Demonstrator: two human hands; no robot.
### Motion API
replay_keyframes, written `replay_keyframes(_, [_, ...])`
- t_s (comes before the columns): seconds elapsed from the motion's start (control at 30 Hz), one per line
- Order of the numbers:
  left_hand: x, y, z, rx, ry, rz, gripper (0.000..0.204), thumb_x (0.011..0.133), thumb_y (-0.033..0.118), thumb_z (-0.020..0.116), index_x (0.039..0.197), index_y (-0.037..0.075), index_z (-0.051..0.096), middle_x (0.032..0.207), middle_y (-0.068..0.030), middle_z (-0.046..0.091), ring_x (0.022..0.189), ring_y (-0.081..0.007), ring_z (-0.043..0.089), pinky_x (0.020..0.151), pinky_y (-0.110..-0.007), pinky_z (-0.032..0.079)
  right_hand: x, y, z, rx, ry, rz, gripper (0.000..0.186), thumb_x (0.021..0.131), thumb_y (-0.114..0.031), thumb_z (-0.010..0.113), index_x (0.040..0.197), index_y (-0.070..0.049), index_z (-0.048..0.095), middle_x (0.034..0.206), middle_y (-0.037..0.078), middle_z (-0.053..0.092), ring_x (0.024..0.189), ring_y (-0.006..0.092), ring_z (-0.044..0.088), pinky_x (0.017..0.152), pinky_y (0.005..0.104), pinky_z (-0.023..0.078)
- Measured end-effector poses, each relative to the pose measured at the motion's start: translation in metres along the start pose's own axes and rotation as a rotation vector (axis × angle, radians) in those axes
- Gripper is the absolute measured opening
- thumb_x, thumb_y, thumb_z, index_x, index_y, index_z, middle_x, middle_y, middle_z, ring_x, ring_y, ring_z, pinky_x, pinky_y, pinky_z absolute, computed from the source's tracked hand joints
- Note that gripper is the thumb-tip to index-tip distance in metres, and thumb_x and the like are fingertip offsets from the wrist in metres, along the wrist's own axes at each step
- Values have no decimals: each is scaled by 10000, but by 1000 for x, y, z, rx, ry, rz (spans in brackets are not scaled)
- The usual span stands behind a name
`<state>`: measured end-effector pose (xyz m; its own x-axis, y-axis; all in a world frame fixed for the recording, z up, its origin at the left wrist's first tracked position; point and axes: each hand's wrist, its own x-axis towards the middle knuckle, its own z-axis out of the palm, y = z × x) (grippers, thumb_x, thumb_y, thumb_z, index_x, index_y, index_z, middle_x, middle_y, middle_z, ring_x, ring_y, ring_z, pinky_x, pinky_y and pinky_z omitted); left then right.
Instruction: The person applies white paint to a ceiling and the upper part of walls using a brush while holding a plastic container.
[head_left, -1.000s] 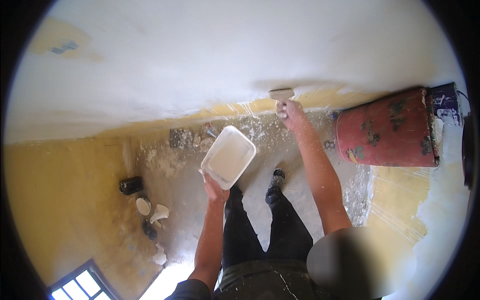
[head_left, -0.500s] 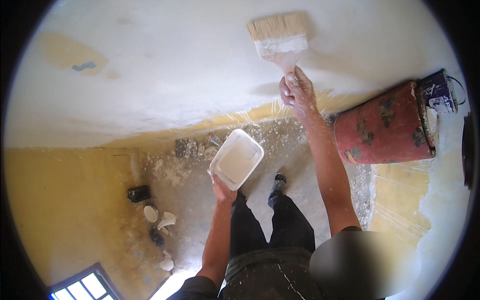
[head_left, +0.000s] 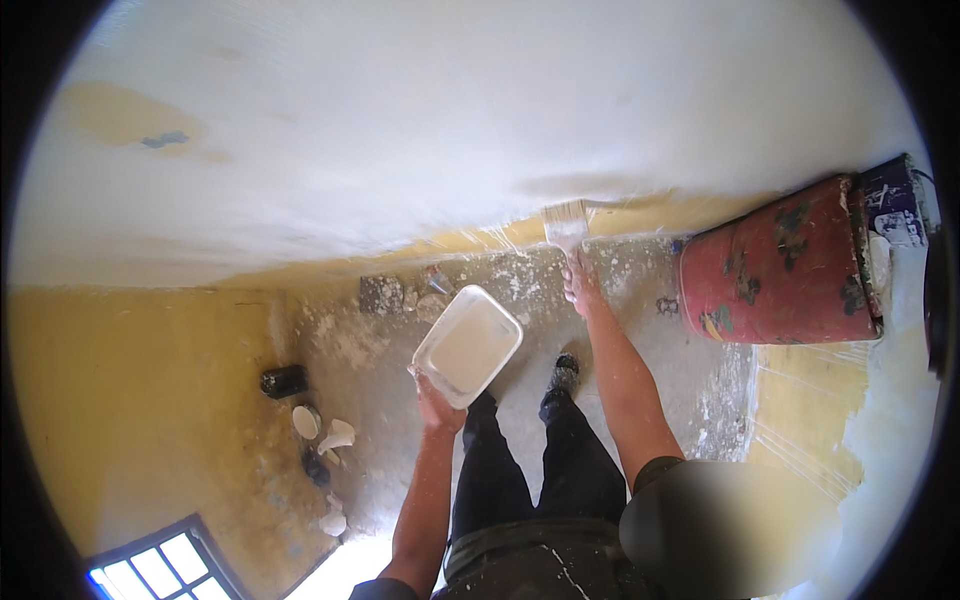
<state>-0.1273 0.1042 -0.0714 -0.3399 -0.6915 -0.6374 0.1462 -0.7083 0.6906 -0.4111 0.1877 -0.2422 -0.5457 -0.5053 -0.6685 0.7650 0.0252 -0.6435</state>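
Note:
My right hand (head_left: 581,282) is closed round the handle of a wide paintbrush (head_left: 567,230), its bristles up against the low yellow strip of the wall ahead. White paint coats the lower part of the brush. In my left hand (head_left: 437,397) is a white rectangular tub (head_left: 468,345), gripped by its near left edge and tipped a little, with whitish paint inside. The wall (head_left: 400,130) is mostly white, with a yellow patch (head_left: 130,120) at the upper left. Fingers under the tub are partly hidden.
A red paint-stained barrel (head_left: 780,265) stands at the right, a dark blue bucket (head_left: 895,205) beyond it. Along the left wall lie a black container (head_left: 284,381) and several white scraps (head_left: 337,436). The floor (head_left: 540,300) is splattered with paint.
My right hand has brought the brush down from high on the white wall to the yellow strip near the floor. The tub has shifted slightly down and left.

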Motion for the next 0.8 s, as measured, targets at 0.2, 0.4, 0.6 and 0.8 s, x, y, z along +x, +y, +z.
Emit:
replay_keyframes(0.2, [-21, 12, 15, -69, -116, 7, 577, 965, 497, 261, 1377, 95, 320, 1365, -82, 415, 1244, -255, 414, 1043, -407, 330, -96, 33, -36, -19, 103, -109, 340, 876, -515, 511, 1045, -221, 497, 576, -70, 399, 377, 43, 322, 308, 202, 239])
replay_keyframes(0.4, [-60, 22, -5, -4, -219, 16, 503, 983, 432, 265, 1367, 114, 333, 1331, -66, 443, 1204, -228, 453, 1003, -390, 383, -276, 26, -53, -99, 262, -244, 397, 910, -449, 496, 1128, -119, 522, 638, -49, 440, 483, 45, 393, 414, 190, 320])
replay_keyframes(0.6, [-76, 16, -10, 553, -330, 405, 480, 1001, 351, 252, 1369, 46, 303, 1365, -95, 376, 1261, -216, 362, 1036, -342, 323, -393, -53, -38, -592, 197, -639, 575, 911, -279, 517, 1393, -28, 331, 839, 33, 552, 728, 99, 495, 671, 240, 434])
replay_keyframes(0.8, [-116, 53, 19, 90, -303, 44, 469, 1006, 334, 258, 1357, 28, 312, 1319, -126, 425, 1206, -226, 432, 996, -345, 377, -452, -128, 30, -1047, 48, -776, 522, 844, -208, 571, 1307, -6, 439, 963, 137, 623, 808, 222, 601, 711, 339, 476])
